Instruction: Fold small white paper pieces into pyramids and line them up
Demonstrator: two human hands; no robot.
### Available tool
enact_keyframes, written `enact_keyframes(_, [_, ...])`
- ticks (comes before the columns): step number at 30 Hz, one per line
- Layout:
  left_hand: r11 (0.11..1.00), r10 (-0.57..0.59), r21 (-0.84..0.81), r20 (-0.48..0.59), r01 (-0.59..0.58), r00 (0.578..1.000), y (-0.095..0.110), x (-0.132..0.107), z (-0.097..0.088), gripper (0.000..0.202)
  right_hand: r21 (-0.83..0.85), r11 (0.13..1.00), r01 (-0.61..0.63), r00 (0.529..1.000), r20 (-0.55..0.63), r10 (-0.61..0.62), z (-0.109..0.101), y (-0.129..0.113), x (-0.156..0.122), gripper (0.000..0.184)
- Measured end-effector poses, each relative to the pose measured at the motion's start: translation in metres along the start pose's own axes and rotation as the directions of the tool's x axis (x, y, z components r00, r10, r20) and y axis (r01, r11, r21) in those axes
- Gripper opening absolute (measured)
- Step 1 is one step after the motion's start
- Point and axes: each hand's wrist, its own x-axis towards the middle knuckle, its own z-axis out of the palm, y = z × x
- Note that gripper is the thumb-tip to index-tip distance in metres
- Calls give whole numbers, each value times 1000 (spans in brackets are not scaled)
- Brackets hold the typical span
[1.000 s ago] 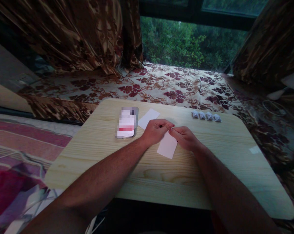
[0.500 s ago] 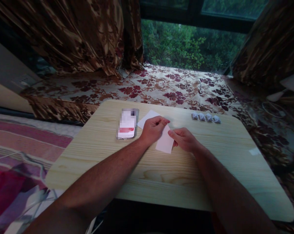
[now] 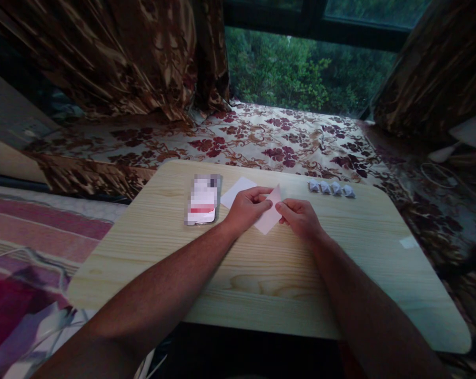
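Between my hands, a little above the wooden table [image 3: 238,273], is a white sheet of paper [image 3: 266,220], tilted with one corner pointing up. My left hand [image 3: 247,208] pinches its left side, thumb on the near face. On the opposite edge, my right hand [image 3: 299,215] grips the sheet between thumb and curled fingers. Another white paper [image 3: 236,190] lies flat on the table just beyond my left hand, partly covered by it. Several small folded paper shapes [image 3: 331,188] stand in a row near the table's far right edge.
A phone [image 3: 203,200] with a lit, blurred screen lies left of my hands. A small white scrap [image 3: 408,242] sits by the table's right edge. Beyond the table are a flowered cloth ledge [image 3: 281,137], curtains [image 3: 151,58] and a window. Striped bedding [image 3: 36,226] is at the left.
The held paper has turned, so a corner now points up between my hands, and its lower end sits higher. My left thumb now shows on its face.
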Motion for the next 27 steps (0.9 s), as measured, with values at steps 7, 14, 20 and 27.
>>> enact_keyframes(7, [998, 17, 60, 22, -18, 1000, 2, -3, 1, 42, 114, 993, 11, 998, -66, -4, -1, -4, 1, 18])
enact_keyframes(14, [997, 31, 74, 41, -34, 999, 3, -3, 1, 42, 68, 997, 34, 989, -147, -24, -2, -1, 1, 22])
enact_keyframes(20, [997, 22, 71, 4, -22, 1000, 4, -3, 2, 38, 78, 997, 17, 989, -146, -5, -2, 1, 1, 20])
enact_keyframes(27, [998, 2, 61, -13, -2, 1000, 3, -3, 2, 37, 68, 997, 31, 990, -137, -21, -1, -1, 1, 20])
